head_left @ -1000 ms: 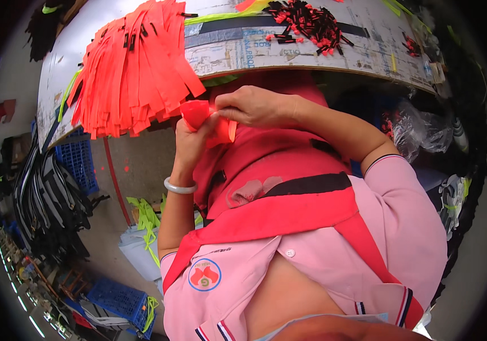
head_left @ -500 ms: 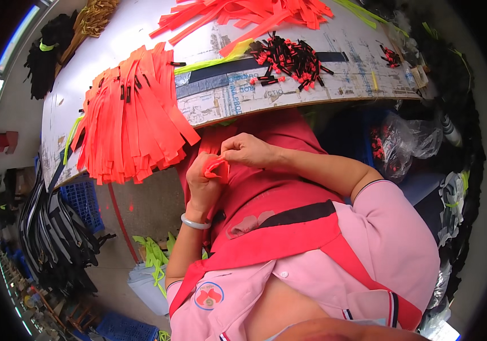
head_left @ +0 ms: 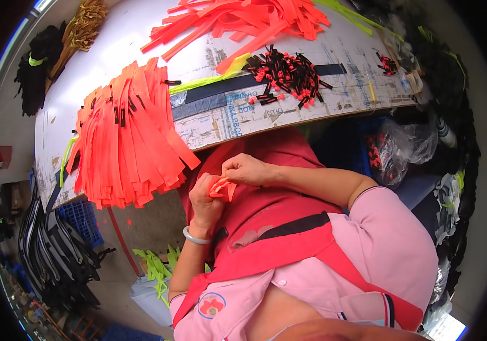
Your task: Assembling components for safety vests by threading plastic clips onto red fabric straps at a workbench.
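Note:
My left hand (head_left: 206,199) is closed around a folded coral-red fabric strip (head_left: 222,188), just off the table's near edge and above my lap. Thumb and fingers of my right hand (head_left: 247,170) pinch together at the strip's upper end, touching the left hand's fingertips. Whether a small part sits in that pinch is hidden. A thick bunch of similar coral strips (head_left: 135,136) hangs over the table edge to the left, several with black tabs near the top. On the table ahead lies a heap of small black-and-red pull tabs (head_left: 291,77).
More loose coral strips (head_left: 243,20) lie at the far side of the worn white table (head_left: 209,133). A small cluster of tabs (head_left: 387,64) sits far right. Clear plastic bags (head_left: 408,150) are under the table's right end. Black strips (head_left: 56,244) hang at the left.
The view has shifted slightly, so the table and hands appear lower. Both hands stay together at the strip, whose folded part has opened out a little below the left fingers.

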Tool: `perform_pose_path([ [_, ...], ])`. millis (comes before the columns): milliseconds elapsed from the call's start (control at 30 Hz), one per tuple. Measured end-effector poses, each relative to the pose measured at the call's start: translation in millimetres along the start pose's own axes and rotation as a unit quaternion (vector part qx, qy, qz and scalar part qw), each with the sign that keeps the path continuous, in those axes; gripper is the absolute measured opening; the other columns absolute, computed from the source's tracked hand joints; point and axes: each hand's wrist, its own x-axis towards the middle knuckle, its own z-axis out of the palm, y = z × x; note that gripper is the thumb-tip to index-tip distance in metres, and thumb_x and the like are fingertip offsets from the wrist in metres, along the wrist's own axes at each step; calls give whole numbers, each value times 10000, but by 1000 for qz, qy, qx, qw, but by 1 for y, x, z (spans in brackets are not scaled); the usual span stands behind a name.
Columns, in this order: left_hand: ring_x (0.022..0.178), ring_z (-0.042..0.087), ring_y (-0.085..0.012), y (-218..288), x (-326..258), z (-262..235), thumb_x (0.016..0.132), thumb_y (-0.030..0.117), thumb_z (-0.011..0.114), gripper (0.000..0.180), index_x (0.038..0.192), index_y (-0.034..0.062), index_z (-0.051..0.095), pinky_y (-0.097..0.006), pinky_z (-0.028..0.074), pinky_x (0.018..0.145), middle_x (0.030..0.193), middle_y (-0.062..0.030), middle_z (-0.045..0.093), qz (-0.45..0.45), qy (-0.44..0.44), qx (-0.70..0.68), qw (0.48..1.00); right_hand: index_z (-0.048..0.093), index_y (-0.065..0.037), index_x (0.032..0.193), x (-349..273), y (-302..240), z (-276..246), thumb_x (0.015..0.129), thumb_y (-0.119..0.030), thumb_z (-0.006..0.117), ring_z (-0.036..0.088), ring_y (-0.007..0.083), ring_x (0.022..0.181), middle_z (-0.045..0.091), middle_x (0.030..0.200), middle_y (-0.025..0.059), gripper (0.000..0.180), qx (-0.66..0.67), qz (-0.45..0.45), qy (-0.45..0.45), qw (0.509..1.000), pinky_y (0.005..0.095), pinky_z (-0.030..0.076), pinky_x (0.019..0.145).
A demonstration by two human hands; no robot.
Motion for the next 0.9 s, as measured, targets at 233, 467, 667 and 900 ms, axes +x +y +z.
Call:
perform_pose_path([
  [233,646,500,-82,-3,0,-3,892,52,581,75,829,15,595,-244,398,555,742,21,544,-254,0,-324,911,599,-5,737,-4,-12,-5,837,-170,541,471,67,583,530,619,-17,201,-78,-52,-6,996,256,379,519],
  [467,613,567,-256,-9,5,4,761,40,627,88,841,11,603,-324,427,541,702,-103,539,-16,-14,12,1000,609,-44,716,9,16,-5,849,-181,535,436,72,464,550,611,-4,204,91,82,0,992,241,328,415],
  [667,693,584,-295,4,9,7,708,40,640,187,885,-9,605,-334,451,596,775,-142,560,43,-7,40,998,553,-83,658,22,43,0,854,-185,545,377,69,408,451,531,-25,222,188,154,-32,969,234,284,370],
  [900,614,492,-29,-15,17,-7,936,108,569,97,897,31,611,-181,385,541,741,23,593,-189,-3,-277,942,553,-77,864,20,15,-19,958,-296,527,372,24,468,475,669,-40,240,237,102,-14,966,184,259,400],
])
